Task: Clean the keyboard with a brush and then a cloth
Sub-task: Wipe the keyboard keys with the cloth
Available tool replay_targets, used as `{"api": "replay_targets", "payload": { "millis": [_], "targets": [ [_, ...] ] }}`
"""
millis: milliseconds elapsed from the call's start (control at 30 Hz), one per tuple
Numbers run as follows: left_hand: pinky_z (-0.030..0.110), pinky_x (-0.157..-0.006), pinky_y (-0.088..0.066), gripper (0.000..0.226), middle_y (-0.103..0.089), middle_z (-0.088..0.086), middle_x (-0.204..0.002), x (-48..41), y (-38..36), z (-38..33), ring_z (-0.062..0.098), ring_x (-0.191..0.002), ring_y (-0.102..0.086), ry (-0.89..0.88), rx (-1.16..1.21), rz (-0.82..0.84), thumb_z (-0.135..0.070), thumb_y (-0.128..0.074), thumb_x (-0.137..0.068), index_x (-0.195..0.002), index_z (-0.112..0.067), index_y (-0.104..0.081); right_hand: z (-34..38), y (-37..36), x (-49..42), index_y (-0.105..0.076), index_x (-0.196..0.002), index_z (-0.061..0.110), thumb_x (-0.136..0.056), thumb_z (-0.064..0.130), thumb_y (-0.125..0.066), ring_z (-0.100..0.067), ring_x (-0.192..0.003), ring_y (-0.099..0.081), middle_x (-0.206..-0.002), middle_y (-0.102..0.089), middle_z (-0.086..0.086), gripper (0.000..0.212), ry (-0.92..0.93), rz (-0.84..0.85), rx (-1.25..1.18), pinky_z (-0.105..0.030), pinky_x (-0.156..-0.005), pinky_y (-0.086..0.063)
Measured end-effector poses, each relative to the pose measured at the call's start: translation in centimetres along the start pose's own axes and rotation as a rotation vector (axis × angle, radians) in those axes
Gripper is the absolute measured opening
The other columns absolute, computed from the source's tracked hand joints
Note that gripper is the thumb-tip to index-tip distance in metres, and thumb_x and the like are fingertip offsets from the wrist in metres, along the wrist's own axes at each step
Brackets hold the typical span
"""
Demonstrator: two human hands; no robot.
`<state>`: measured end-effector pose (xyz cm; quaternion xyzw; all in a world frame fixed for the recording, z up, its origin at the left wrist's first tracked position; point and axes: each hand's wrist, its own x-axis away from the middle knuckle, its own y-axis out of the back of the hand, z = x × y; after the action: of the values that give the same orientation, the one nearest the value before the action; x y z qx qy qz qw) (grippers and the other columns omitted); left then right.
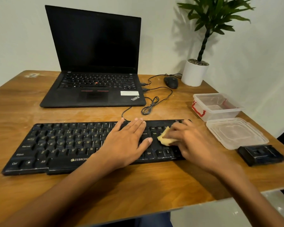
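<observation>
Zebronics keyboard (pixel 59 145), lower frame: left grip (pixel 129 140) lay spread flat, likely steadying it; right grip (pixel 192 141) pinched yellow cloth (pixel 165 138) onto keys, wiping.

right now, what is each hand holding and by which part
The right hand holds the cloth, bunched under its fingers. The left hand holds nothing, flat on the keyboard.

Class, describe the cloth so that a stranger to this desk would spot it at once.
Find the black keyboard at the front of the wooden desk and go to its right end. There the right hand holds a small crumpled cloth against the keys. It alone is pale yellow among black keys.
</observation>
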<state>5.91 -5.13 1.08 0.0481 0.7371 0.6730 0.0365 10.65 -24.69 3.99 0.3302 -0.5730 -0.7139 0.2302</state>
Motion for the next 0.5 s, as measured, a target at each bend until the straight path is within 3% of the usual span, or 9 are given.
{"api": "replay_targets", "payload": {
  "millis": [33, 133, 200, 333, 433, 500],
  "targets": [
    [0.035, -0.115, 0.013, 0.063, 0.009, -0.007, -0.155, 0.0, 0.0, 0.0, 0.003, -0.14, 0.013, -0.001, 0.005, 0.0, -0.053, -0.007, -0.094, -0.146, -0.022, 0.005, -0.5, 0.4, 0.1, -0.065, -0.114, 0.024, -0.088, 0.005, -0.055, -0.007, -0.093, -0.034, -0.11, -0.058, 0.01, 0.034, -0.012, 0.015, -0.035, -0.028, -0.077, -0.04],
    [0.034, -0.114, 0.014, 0.062, 0.009, -0.007, -0.155, 0.0, -0.1, -0.1, 0.003, -0.14, 0.013, 0.0, 0.01, -0.009, -0.053, -0.007, -0.094, -0.146, -0.022, 0.005, -1.2, 0.4, -1.4, -0.065, -0.115, 0.022, -0.084, 0.008, -0.062, -0.016, -0.114, -0.043, -0.118, -0.061, 0.006, 0.034, -0.083, -0.171, -0.078, -0.042, -0.098, -0.04],
    [0.035, -0.115, 0.013, 0.062, 0.007, -0.007, -0.155, 0.1, -0.1, -0.1, 0.003, -0.14, 0.012, 0.004, 0.006, -0.018, -0.053, -0.007, -0.094, -0.146, -0.022, 0.005, 0.1, -0.3, -2.5, -0.058, -0.124, 0.025, -0.088, 0.006, -0.055, -0.014, -0.127, -0.041, -0.131, -0.055, 0.005, 0.04, -0.115, -0.154, -0.095, -0.03, -0.108, -0.028],
    [0.035, -0.115, 0.011, 0.062, 0.005, -0.007, -0.155, 0.0, -0.2, -0.1, 0.003, -0.14, 0.01, 0.013, 0.014, -0.032, -0.053, -0.008, -0.094, -0.147, -0.022, 0.003, 2.3, -1.7, -0.9, -0.058, -0.125, 0.025, -0.087, -0.004, -0.048, -0.012, -0.131, -0.041, -0.133, -0.055, 0.005, 0.049, -0.019, -0.078, -0.084, -0.028, -0.107, -0.029],
    [0.035, -0.115, 0.012, 0.062, 0.005, -0.007, -0.155, 0.0, -0.3, -0.1, 0.003, -0.14, 0.01, 0.011, 0.016, -0.033, -0.053, -0.008, -0.094, -0.147, -0.022, 0.003, 1.6, 0.2, 0.9, -0.065, -0.114, 0.031, -0.084, -0.008, -0.05, -0.009, -0.12, -0.052, -0.124, -0.062, 0.011, 0.051, -0.008, 0.019, -0.161, -0.037, -0.101, -0.043],
    [0.035, -0.115, 0.012, 0.062, 0.005, -0.007, -0.155, 0.0, -0.3, -0.1, 0.003, -0.141, 0.009, 0.009, 0.024, -0.035, -0.052, -0.008, -0.094, -0.147, -0.022, 0.003, 0.9, 0.8, 0.6, -0.066, -0.11, 0.032, -0.084, -0.007, -0.051, -0.008, -0.111, -0.056, -0.118, -0.064, 0.013, 0.049, -0.053, 0.005, -0.181, -0.034, -0.093, -0.048]
  ]
}}
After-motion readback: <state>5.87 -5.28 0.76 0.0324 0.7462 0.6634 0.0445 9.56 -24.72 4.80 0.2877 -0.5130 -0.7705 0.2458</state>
